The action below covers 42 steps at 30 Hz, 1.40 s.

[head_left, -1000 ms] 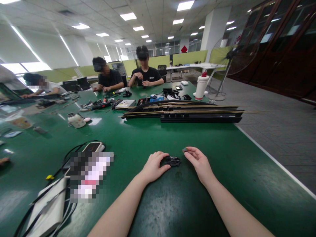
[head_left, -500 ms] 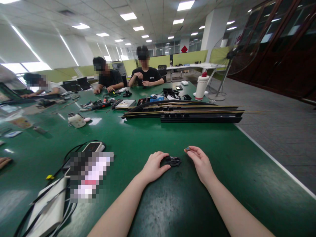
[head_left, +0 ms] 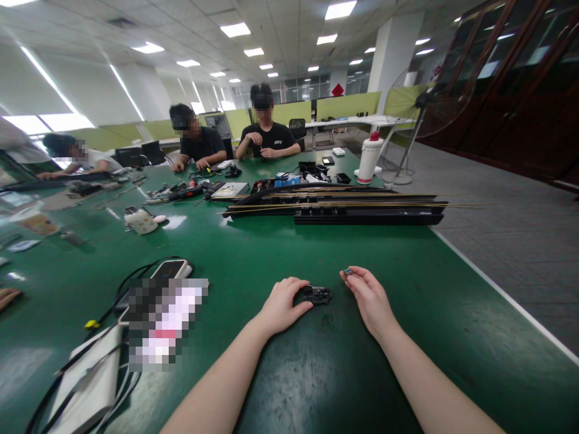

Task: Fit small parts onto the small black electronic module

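A small black mechanical part (head_left: 319,295) with open detail on top lies on the green table (head_left: 380,247). My left hand (head_left: 283,305) curls round its left end, with fingertips behind it and thumb in front. To the right of that part, my right hand (head_left: 370,298) is raised and pinches a tiny bluish-grey piece (head_left: 347,272) between thumb and fingertips. The piece is too small to name, and the fingers cover some of it. A gap separates the two hands.
Long black rails (head_left: 371,217) with thin brass-coloured rods lie across the table beyond my hands. A white bottle (head_left: 370,160) with a red cap stands behind them. On the left are a phone (head_left: 170,269), cables and a patterned cup (head_left: 141,220). Several people sit farther back.
The tiny piece has turned in my right fingers and shows more of its bluish-grey side; the right fingertips have shifted slightly right. My left hand and the black part stay where they were.
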Available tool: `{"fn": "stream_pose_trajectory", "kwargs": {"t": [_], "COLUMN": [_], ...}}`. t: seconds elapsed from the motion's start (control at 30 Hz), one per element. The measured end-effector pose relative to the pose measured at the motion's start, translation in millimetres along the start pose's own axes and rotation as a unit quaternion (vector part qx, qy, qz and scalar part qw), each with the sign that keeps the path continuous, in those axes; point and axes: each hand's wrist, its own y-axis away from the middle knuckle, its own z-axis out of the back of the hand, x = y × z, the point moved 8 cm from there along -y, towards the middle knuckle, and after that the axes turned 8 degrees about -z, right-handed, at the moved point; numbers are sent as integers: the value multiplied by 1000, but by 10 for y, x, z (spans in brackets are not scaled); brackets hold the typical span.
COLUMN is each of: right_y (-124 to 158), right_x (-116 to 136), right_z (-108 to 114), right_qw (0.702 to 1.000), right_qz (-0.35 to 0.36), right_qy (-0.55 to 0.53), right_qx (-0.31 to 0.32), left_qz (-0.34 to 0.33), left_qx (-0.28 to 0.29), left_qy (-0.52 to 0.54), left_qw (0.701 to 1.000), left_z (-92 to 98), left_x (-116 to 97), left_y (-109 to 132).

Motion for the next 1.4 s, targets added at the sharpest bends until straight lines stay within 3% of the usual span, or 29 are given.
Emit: {"fn": "stream_pose_trajectory", "kwargs": {"t": [0.77,0.97,1.17,1.4], "right_y": [1,28,15,120], "right_x": [-7,18,-36,26], "right_z": [-3,-66,-146,-251], "right_qw": [1000,996,988,946], "right_qz": [-4,3,22,108], "right_qy": [11,83,139,292], "right_qx": [0,13,69,94], "left_qz": [5,8,4,3], "left_qx": [1,8,5,3], "left_qy": [6,7,8,7], "left_qw": [1000,1000,1000,1000], "left_z": [-15,-15,-11,-8], "left_x": [27,16,0,-1], "left_y": [11,1,-5,-6]}}
